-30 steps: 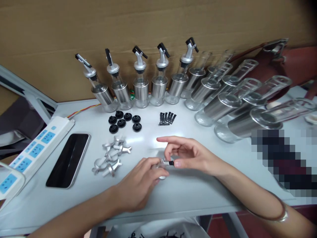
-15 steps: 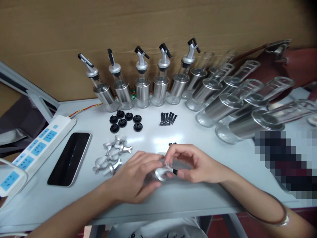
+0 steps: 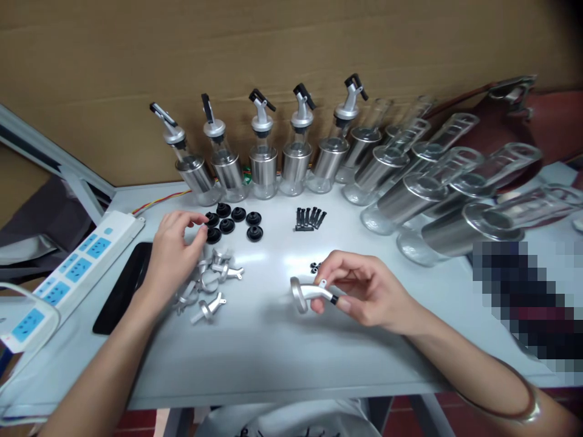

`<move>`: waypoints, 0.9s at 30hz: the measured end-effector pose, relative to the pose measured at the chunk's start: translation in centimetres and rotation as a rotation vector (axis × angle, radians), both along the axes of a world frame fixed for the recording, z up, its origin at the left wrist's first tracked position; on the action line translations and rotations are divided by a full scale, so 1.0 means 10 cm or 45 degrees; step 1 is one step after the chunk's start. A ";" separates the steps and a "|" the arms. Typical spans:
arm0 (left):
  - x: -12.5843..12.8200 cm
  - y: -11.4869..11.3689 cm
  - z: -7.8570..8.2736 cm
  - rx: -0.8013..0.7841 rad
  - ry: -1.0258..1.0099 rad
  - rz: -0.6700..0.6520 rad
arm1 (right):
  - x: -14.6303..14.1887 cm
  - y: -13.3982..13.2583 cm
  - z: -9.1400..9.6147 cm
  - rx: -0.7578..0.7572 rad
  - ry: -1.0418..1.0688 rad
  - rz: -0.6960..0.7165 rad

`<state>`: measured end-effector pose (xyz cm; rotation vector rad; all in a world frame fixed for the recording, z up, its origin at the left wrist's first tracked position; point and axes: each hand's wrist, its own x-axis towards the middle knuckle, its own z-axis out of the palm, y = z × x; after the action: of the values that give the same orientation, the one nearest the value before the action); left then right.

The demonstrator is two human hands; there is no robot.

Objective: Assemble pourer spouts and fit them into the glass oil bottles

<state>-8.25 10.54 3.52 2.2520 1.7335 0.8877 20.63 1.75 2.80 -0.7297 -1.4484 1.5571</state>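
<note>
The left hand (image 3: 177, 246) has moved away from the right hand (image 3: 364, 291) and gone over to the black caps (image 3: 238, 214). Half a second ago, both hands were close together around the silver spout (image 3: 300, 294). Now only the right hand has it.

The right hand is closed in a pinch. Its thumb is on the black tip (image 3: 334, 300) of the spout, and its other fingers are by the spout's neck. The spout is above the front part of the desk (image 3: 255, 358), with its round, wide end facing left.

The left hand is partly open. Its thumb and fingers are bent, with a small gap between them, right beside the caps on the left. I cannot tell if it touches one or has hold of one.

More silver spouts (image 3: 209, 282) lie in a heap below the caps, next to the left arm. Some little black rings (image 3: 314, 267) sit just behind the right hand. Farther back is a bunch of small black sticks (image 3: 303, 218), and one lies sideways.

At the back, five bottles (image 3: 263, 164) wear spouts. The bottles with no tops (image 3: 387, 164) stand to the right. A phone (image 3: 119, 297) is partly under the left arm, near a white power strip (image 3: 68, 273).
</note>
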 end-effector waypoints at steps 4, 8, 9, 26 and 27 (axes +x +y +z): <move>-0.05 0.05 -0.09 0.007 0.257 0.001 | -0.01 0.00 0.00 0.010 0.003 -0.014; -0.05 0.04 -0.12 0.003 0.370 -0.026 | -0.01 0.01 -0.01 0.011 0.051 -0.018; -0.05 0.04 -0.12 0.001 0.386 -0.034 | -0.01 0.01 -0.01 0.011 0.067 -0.017; 0.56 -0.68 0.07 -0.970 -1.250 -0.294 | -0.03 0.00 -0.02 -0.007 0.113 -0.090; 0.58 -0.71 0.05 -1.025 -1.296 -0.299 | -0.03 0.00 -0.03 -0.005 0.105 -0.088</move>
<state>-2.43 3.49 4.06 1.1072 1.0178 0.8290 20.31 1.79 2.52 -0.7024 -1.3464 1.5199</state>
